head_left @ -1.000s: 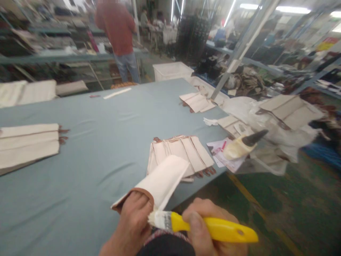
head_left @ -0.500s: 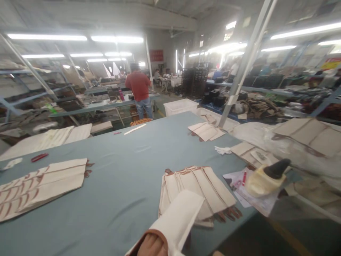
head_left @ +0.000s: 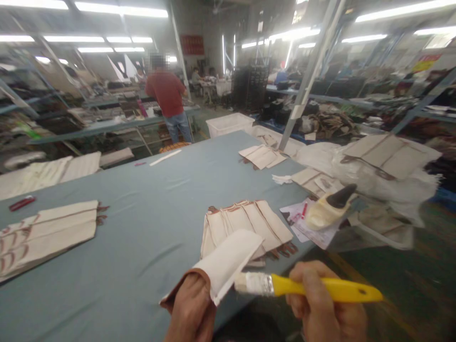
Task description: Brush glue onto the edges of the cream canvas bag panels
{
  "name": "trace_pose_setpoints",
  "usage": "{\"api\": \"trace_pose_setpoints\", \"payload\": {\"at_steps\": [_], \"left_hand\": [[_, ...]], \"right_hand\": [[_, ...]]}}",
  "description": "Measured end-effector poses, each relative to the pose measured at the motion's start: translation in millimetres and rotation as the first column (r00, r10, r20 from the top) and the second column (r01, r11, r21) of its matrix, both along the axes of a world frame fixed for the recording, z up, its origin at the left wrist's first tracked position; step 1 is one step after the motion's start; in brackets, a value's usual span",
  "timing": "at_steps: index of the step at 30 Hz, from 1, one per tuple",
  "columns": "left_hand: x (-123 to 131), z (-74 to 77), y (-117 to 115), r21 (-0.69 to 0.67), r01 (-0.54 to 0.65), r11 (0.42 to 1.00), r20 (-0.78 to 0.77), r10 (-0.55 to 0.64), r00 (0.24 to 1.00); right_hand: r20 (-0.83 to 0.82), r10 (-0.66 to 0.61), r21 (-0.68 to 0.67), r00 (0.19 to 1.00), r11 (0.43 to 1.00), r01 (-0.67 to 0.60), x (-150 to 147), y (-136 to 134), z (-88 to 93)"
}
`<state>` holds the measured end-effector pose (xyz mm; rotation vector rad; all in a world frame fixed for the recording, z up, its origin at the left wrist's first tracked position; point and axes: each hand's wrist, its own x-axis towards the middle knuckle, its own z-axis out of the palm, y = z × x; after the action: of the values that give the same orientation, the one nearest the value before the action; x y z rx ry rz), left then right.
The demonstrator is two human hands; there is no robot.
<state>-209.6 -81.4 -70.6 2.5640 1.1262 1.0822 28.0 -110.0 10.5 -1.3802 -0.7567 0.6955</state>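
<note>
My left hand (head_left: 194, 299) reaches into the brown-edged opening of a cream fabric pouch (head_left: 230, 251) and holds it up at a slant, its fingertips hidden inside. In my right hand (head_left: 320, 304) is a yellow-handled paintbrush (head_left: 342, 289), gripped around the handle. The pale bristles point left, close to the pouch's lower right edge; I cannot tell whether they touch. Just beyond the held pouch lies a pile of cream pouches (head_left: 245, 221) with brown trim and brown tabs.
More cream pieces (head_left: 67, 223) lie at the left of the blue-green table (head_left: 142, 266), near a red tool (head_left: 22, 203). To the right stand a yellowish container with a black top (head_left: 327, 209) and bagged stacks (head_left: 388, 156). A person in a red shirt (head_left: 167, 92) stands farther back.
My right hand has come into view from below with the paintbrush. The pouch on my left hand has moved slightly left and up in the picture, and the whole view has shifted too.
</note>
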Motion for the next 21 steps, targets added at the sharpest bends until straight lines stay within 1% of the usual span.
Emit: {"api": "trace_pose_setpoints", "payload": {"at_steps": [2, 4, 6, 8, 11, 14, 17, 21], "left_hand": [[5.5, 18.8, -5.3, -0.118, 0.017, 0.993, 0.018, -0.015, 1.0], [10.1, 33.7, -6.0, -0.12, 0.046, 0.992, 0.066, -0.038, 0.997], [13.9, 42.5, -4.3, -0.095, 0.04, 0.995, 0.097, -0.031, 0.995], [16.5, 46.2, -3.0, -0.072, 0.027, 0.997, 0.108, -0.019, 0.994], [17.5, 47.1, -2.9, -0.048, 0.028, 0.998, 0.129, -0.021, 0.991], [16.5, 47.1, -3.4, -0.069, 0.038, 0.997, 0.135, -0.029, 0.99], [15.2, 48.3, -2.8, -0.087, 0.038, 0.995, 0.125, -0.027, 0.992], [14.4, 51.1, 0.5, -0.071, 0.03, 0.997, 0.159, -0.018, 0.987]], "right_hand": [[-0.005, 0.01, 0.091, 1.0, 0.996, -0.01, 5.5, 6.2, 0.0], [0.031, 0.043, 0.169, 0.999, 0.985, -0.047, 4.6, 9.0, -2.7], [0.061, 0.087, 0.177, 0.994, 0.979, -0.097, -3.1, 6.8, -5.1], [0.054, 0.139, 0.13, 0.989, 0.981, -0.145, -14.3, 1.1, -5.3], [0.004, 0.206, 0.088, 0.979, 0.975, -0.205, -26.2, -4.8, -1.6], [-0.014, 0.238, 0.156, 0.971, 0.96, -0.233, -27.2, 0.6, 3.1], [0.001, 0.204, 0.198, 0.979, 0.96, -0.2, -26.8, 10.2, 3.4], [0.015, 0.294, 0.184, 0.956, 0.939, -0.292, -33.5, 13.8, -2.2]]}}
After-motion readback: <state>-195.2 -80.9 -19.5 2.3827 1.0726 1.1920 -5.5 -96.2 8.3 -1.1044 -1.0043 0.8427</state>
